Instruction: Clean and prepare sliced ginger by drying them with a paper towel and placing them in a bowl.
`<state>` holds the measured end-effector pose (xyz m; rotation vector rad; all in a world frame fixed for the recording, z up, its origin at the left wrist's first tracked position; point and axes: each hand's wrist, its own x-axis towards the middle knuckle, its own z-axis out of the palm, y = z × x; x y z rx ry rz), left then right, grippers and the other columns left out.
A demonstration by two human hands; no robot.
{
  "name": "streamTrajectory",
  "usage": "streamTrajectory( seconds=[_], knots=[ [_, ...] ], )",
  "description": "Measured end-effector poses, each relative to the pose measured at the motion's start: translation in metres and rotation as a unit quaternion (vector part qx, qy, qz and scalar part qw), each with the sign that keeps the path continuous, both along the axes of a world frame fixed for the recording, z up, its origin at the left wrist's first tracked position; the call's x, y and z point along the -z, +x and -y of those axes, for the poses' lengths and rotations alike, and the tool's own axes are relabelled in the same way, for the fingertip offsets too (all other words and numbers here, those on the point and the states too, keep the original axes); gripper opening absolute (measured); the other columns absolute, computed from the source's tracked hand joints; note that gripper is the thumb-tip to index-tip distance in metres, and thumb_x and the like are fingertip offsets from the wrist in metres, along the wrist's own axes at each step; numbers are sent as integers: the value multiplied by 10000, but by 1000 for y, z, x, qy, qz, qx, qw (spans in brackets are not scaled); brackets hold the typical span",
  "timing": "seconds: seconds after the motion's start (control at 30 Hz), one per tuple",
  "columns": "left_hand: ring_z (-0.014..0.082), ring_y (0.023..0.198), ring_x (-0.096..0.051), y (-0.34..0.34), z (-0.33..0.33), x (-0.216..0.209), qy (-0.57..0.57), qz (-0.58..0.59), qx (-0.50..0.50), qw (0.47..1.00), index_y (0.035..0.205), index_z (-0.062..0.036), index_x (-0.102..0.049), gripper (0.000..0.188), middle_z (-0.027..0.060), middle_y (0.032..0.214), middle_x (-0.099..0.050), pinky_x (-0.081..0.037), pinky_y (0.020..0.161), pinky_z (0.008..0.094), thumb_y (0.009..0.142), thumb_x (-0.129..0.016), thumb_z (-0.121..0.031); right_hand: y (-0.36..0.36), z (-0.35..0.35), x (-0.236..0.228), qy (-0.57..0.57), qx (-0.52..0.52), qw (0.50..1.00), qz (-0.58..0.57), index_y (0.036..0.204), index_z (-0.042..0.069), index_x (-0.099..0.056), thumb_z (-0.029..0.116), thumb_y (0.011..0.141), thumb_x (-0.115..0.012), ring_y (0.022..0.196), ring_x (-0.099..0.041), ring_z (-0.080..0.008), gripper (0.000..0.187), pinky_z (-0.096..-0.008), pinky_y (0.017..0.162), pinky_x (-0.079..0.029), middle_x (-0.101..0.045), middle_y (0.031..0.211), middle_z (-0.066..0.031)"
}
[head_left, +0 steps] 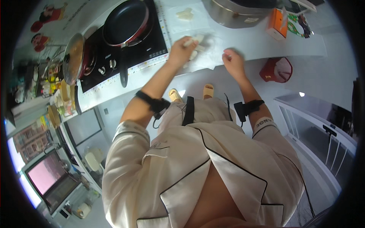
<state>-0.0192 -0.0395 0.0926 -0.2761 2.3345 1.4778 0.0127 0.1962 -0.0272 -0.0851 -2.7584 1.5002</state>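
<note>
My left hand is closed round a pale, soft-looking piece that could be dough; its exact kind is not clear. It is held over a thin white sheet on the counter. More of the same pale stuff shows just below the fingers. My right hand is at the counter's near edge, right of the sheet, its fingers curled in; whether anything is in them I cannot make out. A flat, cream-coloured piece lies on the white sheet farther back.
Left of the sheet, a black frying pan sits on a black cooktop, its handle over the near edge. A glass-lidded pot stands farther left. Behind are a metal cooker and an orange box. A red bin is below right.
</note>
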Motion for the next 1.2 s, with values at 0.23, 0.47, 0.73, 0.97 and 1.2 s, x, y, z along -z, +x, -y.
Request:
streamTrajectory(
  seconds=[0.23,0.47,0.73,0.97,1.2],
  knots=[
    [371,977,-626,-22,-47,117,-181,-304,112,929,1154,-57,-625,305,187,1150,-633,-515,834,395,877,-640,-185,9,-18,10,-29,58,994,83,1100,47,-651,222,839,-673,871,-674,-273,315,-371,809,-524,-701,1008,-138],
    [419,1370,-312,-6,-35,107,-333,-341,162,864,1386,-168,-503,533,172,1482,-384,-255,1101,593,902,-574,-381,2,-16,7,-21,55,996,63,1126,53,-641,220,818,-699,874,-674,-268,355,-369,804,-525,-698,1017,-139],
    [345,1447,-234,-12,-28,113,-358,-364,390,766,1473,-267,-395,523,90,1541,-333,-180,1160,544,983,-431,-444,-19,7,17,-47,20,995,84,1122,-45,-623,189,834,-685,858,-634,-193,376,-325,789,-515,-690,995,-118],
    [307,1434,-275,-7,-17,119,-433,-338,304,778,1493,-162,-353,558,111,1545,-328,-210,1171,475,1003,-406,-425,-43,19,23,-156,-36,951,263,1023,-49,-649,225,809,-669,673,-639,-187,348,-318,643,-525,-667,796,-89],
    [324,1452,-239,-7,-8,115,-438,-278,217,827,1504,-132,-315,608,136,1547,-322,-183,1154,568,980,-428,-418,-51,27,34,48,-8,997,63,1003,-44,-655,237,775,-642,858,-684,-310,362,-389,793,-529,-699,922,-200]
  ],
)
